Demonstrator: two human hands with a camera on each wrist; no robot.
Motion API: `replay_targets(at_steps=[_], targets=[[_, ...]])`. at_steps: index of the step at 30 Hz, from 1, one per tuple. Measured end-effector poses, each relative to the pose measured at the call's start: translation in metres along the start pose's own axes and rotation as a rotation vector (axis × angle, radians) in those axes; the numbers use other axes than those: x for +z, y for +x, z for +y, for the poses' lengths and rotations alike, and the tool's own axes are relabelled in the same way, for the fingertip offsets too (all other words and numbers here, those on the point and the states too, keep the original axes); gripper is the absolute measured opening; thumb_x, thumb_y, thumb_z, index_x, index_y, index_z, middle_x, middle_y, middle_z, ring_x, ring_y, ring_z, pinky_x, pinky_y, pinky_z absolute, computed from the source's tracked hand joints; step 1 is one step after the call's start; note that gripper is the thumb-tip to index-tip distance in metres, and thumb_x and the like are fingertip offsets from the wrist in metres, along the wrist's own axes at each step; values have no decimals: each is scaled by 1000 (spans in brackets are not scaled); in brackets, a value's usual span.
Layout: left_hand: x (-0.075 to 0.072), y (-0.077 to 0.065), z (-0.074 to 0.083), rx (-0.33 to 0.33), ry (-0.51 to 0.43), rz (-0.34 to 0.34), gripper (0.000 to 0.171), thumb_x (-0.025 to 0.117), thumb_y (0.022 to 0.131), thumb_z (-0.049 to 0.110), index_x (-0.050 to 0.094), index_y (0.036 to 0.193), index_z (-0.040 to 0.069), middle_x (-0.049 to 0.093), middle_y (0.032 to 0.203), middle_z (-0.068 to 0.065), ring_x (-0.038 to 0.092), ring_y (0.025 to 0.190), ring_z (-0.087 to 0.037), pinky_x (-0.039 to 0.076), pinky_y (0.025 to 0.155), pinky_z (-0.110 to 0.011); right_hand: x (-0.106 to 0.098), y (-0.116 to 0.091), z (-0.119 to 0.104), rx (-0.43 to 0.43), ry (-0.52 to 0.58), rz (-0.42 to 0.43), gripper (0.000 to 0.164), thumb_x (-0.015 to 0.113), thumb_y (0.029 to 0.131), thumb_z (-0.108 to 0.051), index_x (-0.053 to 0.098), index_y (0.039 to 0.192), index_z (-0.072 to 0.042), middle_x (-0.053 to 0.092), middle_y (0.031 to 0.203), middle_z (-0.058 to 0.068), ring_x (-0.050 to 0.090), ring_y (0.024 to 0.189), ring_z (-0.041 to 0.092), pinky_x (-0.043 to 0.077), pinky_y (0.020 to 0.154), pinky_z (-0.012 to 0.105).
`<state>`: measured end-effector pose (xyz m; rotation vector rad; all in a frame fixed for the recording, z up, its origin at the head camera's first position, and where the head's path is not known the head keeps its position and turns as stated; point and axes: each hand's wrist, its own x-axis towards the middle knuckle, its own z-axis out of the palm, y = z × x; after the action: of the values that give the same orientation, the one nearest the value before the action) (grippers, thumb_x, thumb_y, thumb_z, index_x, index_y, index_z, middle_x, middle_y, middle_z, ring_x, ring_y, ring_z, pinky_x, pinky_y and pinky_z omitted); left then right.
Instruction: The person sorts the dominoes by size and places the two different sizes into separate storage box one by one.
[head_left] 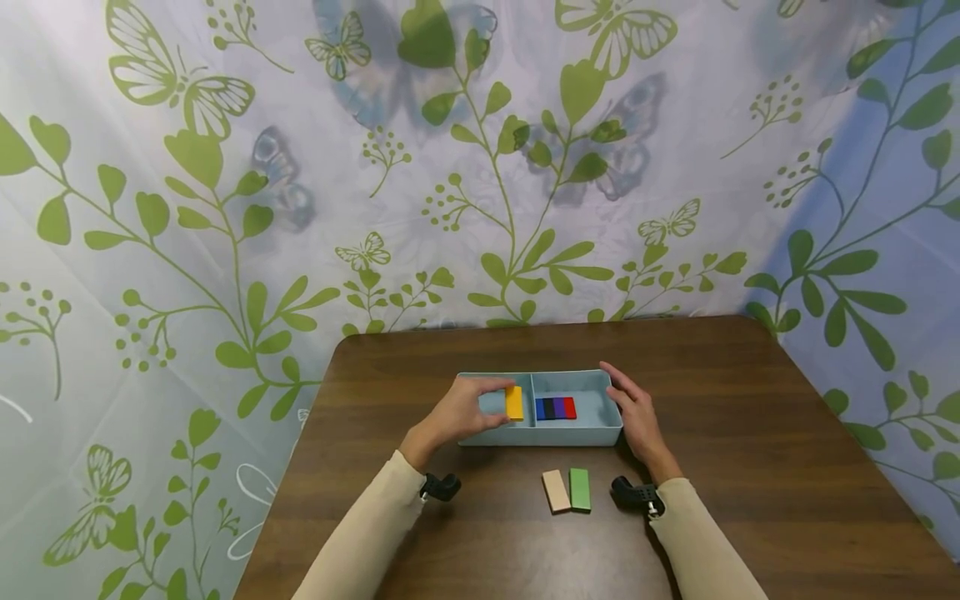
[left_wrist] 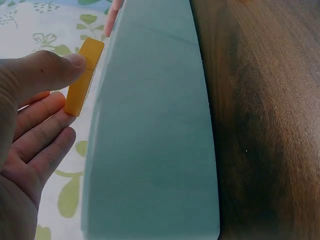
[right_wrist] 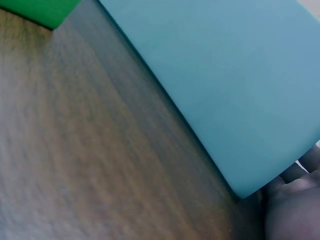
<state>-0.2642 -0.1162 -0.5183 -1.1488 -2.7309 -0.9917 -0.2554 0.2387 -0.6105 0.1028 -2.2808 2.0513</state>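
In the head view, my left hand pinches a yellow block between thumb and fingers, over the left compartment of a light blue divided box. The left wrist view shows the thumb pressed on the upright yellow block, beside the box wall. My right hand holds the box's right end, its thumb over the rim. Its other fingers are partly hidden by the box in the right wrist view. In the right compartment, several blocks lie side by side in a row: blue, black, purple and red.
A tan block and a green block lie on the brown wooden table in front of the box. A divider splits the box. Behind the table hangs a curtain printed with leaves and butterflies.
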Motion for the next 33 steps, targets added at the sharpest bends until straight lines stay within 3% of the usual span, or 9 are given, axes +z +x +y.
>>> replay_targets(at_steps=[7, 12, 22, 33], targets=[[8, 9, -3, -75, 2, -43, 59, 90, 92, 18, 70, 147, 7, 75, 143, -9, 73, 130, -29, 58, 112, -48, -1, 0, -1, 6, 2, -5, 50, 45, 118, -20, 46, 168, -15, 33, 180, 8, 20, 170, 34, 15, 136, 65], [13, 15, -8, -94, -18, -58, 59, 90, 92, 17, 70, 146, 7, 75, 143, -10, 72, 131, -31, 58, 112, -48, -1, 0, 0, 1, 10, -6, 50, 46, 118, -19, 46, 168, -14, 34, 180, 8, 20, 170, 33, 15, 136, 65], [19, 27, -15, -162, -9, -166, 57, 87, 96, 21, 69, 149, 11, 72, 147, -7, 70, 133, -30, 56, 114, -45, 0, 0, 0, 3, 18, -5, 50, 47, 118, -19, 46, 168, -14, 34, 180, 9, 21, 170, 34, 15, 135, 65], [30, 37, -22, -172, -18, -214, 56, 87, 95, 16, 70, 147, 9, 74, 144, -7, 71, 132, -28, 56, 114, -43, -1, 0, 3, 8, 16, -7, 51, 47, 118, -20, 46, 168, -14, 33, 180, 8, 20, 170, 34, 15, 136, 64]])
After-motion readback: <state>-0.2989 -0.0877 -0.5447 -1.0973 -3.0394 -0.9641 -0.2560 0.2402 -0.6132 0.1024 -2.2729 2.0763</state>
